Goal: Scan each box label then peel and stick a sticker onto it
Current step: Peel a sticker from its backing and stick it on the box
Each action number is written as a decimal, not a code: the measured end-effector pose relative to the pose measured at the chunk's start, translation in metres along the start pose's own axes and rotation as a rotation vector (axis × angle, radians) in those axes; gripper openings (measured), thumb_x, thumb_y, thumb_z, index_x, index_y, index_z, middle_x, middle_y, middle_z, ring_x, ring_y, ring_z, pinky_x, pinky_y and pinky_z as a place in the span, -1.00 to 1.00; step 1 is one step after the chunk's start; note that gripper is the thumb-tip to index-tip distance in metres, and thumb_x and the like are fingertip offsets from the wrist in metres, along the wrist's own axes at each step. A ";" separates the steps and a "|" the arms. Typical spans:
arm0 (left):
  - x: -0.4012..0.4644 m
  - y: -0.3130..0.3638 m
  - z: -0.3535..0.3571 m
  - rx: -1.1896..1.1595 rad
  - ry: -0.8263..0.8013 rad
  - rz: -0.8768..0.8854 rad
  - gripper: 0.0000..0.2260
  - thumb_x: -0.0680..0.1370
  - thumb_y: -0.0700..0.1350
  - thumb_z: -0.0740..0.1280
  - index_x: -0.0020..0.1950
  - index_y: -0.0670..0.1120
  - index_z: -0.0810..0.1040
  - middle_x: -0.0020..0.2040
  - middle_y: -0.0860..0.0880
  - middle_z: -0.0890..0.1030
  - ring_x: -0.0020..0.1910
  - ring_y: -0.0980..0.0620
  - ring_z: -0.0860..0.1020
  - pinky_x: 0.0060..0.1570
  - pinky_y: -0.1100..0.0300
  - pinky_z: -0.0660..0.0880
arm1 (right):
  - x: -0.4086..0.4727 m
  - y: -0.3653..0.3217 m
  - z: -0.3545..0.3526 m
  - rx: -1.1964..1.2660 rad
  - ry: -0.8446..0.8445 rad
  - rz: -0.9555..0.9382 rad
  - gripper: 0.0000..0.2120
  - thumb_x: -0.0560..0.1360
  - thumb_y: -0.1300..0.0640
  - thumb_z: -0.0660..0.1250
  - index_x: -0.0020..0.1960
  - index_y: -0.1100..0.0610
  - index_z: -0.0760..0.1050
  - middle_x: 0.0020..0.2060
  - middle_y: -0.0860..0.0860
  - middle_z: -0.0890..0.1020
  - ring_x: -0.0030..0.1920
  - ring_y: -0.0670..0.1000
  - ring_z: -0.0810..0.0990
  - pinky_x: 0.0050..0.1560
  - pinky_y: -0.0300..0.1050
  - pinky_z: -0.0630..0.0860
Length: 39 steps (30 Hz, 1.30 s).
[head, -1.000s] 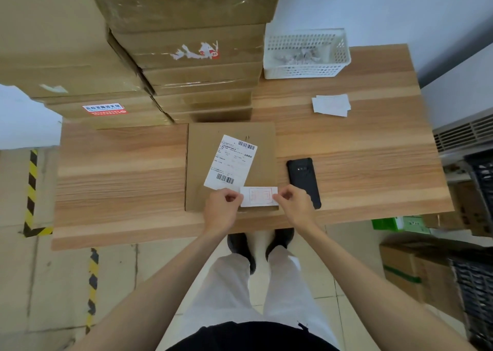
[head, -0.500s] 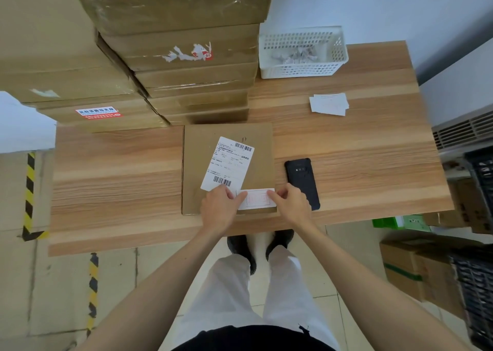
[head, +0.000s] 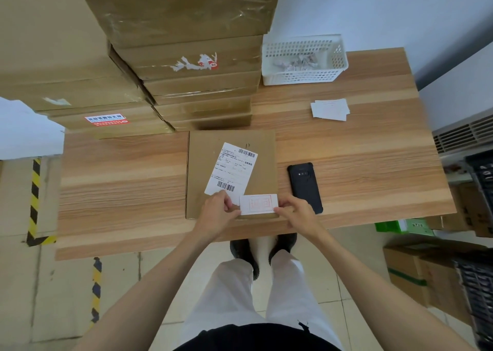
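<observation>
Wood-grain table point(head: 346, 163) against a pale wall, tiled floor with hazard tape below; stacked cartons point(head: 186, 65) at back-left, white basket point(head: 304, 59) at back. Flat box point(head: 202, 174) with shipping label point(head: 232, 171) lies at the near edge, black phone point(head: 304, 185) just right of it. Left hand point(head: 217, 214) and right hand point(head: 297, 213) each pinch an end of the red-printed sticker point(head: 259, 203) over the box's near-right corner.

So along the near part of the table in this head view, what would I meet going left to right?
Bare table → flat box with its shipping label → left hand → red-printed sticker, pinched by both hands → right hand → black phone → bare wood again.
</observation>
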<state>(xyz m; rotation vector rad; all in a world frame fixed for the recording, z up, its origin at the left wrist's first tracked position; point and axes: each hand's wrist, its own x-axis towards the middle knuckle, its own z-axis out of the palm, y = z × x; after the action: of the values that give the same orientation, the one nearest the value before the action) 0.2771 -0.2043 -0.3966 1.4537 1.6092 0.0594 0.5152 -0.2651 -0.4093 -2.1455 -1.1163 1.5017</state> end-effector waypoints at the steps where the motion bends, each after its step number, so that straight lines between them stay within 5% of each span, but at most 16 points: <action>1: -0.002 -0.005 -0.006 -0.015 -0.002 0.003 -0.79 0.45 -0.13 0.51 -0.13 -0.07 0.48 -0.20 0.01 0.53 -0.22 0.02 0.48 -0.24 0.16 0.41 | 0.000 -0.001 -0.002 0.005 -0.008 -0.012 -0.82 0.49 -0.04 0.42 0.08 -0.07 0.65 -0.01 -0.16 0.69 0.00 0.02 0.65 -0.01 0.11 0.60; 5: -0.007 -0.023 -0.034 -0.097 0.240 -0.020 -0.78 0.51 -0.07 0.50 -0.03 -0.06 0.47 -0.11 0.03 0.50 -0.17 0.07 0.48 -0.17 0.10 0.42 | 0.005 -0.011 -0.005 0.039 0.052 0.012 -0.64 0.56 -0.07 0.37 0.30 0.06 0.56 0.13 -0.06 0.65 0.06 0.02 0.64 0.16 0.02 0.56; 8: 0.003 -0.043 -0.051 -0.144 0.424 -0.088 -0.64 0.51 -0.01 0.51 0.17 -0.08 0.44 0.14 -0.03 0.47 0.09 -0.07 0.51 0.03 0.05 0.43 | 0.016 -0.025 0.001 0.103 0.081 0.010 -0.43 0.57 -0.11 0.36 0.47 0.16 0.38 0.29 0.01 0.56 0.27 0.03 0.55 0.25 -0.06 0.47; 11: 0.018 -0.053 -0.059 -0.322 0.276 -0.186 -0.33 0.54 0.07 0.47 0.55 -0.08 0.29 0.45 -0.03 0.38 0.39 -0.08 0.42 0.37 -0.06 0.41 | 0.029 -0.039 0.009 0.259 0.051 0.013 -0.42 0.59 -0.07 0.35 0.51 0.13 0.31 0.30 -0.07 0.48 0.34 -0.02 0.47 0.31 -0.07 0.43; 13: 0.022 -0.051 -0.059 -0.519 0.112 -0.206 -0.30 0.59 0.07 0.42 0.63 0.00 0.17 0.50 0.09 0.34 0.46 0.03 0.37 0.47 -0.03 0.35 | 0.036 -0.045 0.016 0.381 0.016 0.005 -0.52 0.61 -0.02 0.34 0.47 0.04 0.35 0.33 -0.08 0.51 0.30 -0.04 0.52 0.29 -0.08 0.49; 17: 0.024 -0.051 -0.051 -0.587 0.045 -0.123 -0.54 0.63 -0.04 0.37 0.52 0.04 0.37 0.33 0.08 0.58 0.26 0.10 0.56 0.34 0.03 0.50 | 0.040 -0.048 0.027 0.451 0.045 -0.008 -0.55 0.64 0.10 0.31 0.50 0.08 0.33 0.30 0.00 0.58 0.25 0.00 0.58 0.25 -0.07 0.54; 21: 0.004 -0.039 -0.049 -0.615 0.077 -0.046 -0.61 0.63 -0.04 0.37 0.45 0.09 0.43 0.27 0.16 0.61 0.18 0.23 0.59 0.08 0.30 0.56 | 0.019 -0.044 0.015 0.420 0.109 -0.061 -0.54 0.62 0.06 0.33 0.49 0.02 0.34 0.25 -0.10 0.60 0.23 -0.06 0.59 0.32 0.03 0.52; 24: -0.014 -0.015 -0.044 -0.615 0.080 0.006 -0.67 0.63 -0.06 0.38 0.38 0.08 0.47 0.24 0.13 0.63 0.14 0.24 0.61 0.15 0.23 0.56 | -0.007 -0.043 -0.010 0.424 0.199 -0.112 -0.57 0.61 0.08 0.35 0.46 0.05 0.39 0.24 -0.09 0.62 0.18 -0.11 0.60 0.25 -0.07 0.54; 30: -0.027 0.086 -0.033 -0.529 -0.006 0.224 -0.63 0.61 -0.02 0.40 0.38 0.12 0.41 0.18 0.23 0.60 0.15 0.23 0.59 0.05 0.27 0.56 | -0.066 -0.031 -0.096 0.472 0.437 -0.200 -0.61 0.59 0.09 0.38 0.40 0.07 0.45 0.23 -0.10 0.63 0.25 -0.05 0.59 0.36 0.10 0.47; 35: -0.045 0.199 -0.013 -0.421 -0.082 0.458 -0.50 0.60 -0.02 0.41 0.50 0.05 0.32 0.26 0.14 0.54 0.10 0.37 0.51 -0.13 0.48 0.50 | -0.134 -0.020 -0.184 0.465 0.701 -0.291 -0.60 0.60 0.12 0.37 0.42 0.07 0.44 0.14 -0.23 0.61 0.13 -0.24 0.59 0.26 -0.07 0.53; 39: -0.077 0.278 0.022 -0.346 -0.174 0.606 -0.45 0.59 0.10 0.39 0.53 0.10 0.29 0.30 0.16 0.54 0.08 0.34 0.55 -0.14 0.39 0.54 | -0.197 0.011 -0.240 0.519 0.870 -0.297 -0.72 0.60 0.08 0.36 0.30 -0.03 0.46 0.12 -0.15 0.64 0.02 -0.27 0.63 0.05 -0.24 0.60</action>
<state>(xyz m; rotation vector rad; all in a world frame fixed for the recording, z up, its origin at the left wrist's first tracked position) 0.4898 -0.1951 -0.2011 1.5673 0.9192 0.5168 0.7030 -0.3716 -0.1864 -1.8237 -0.5947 0.5136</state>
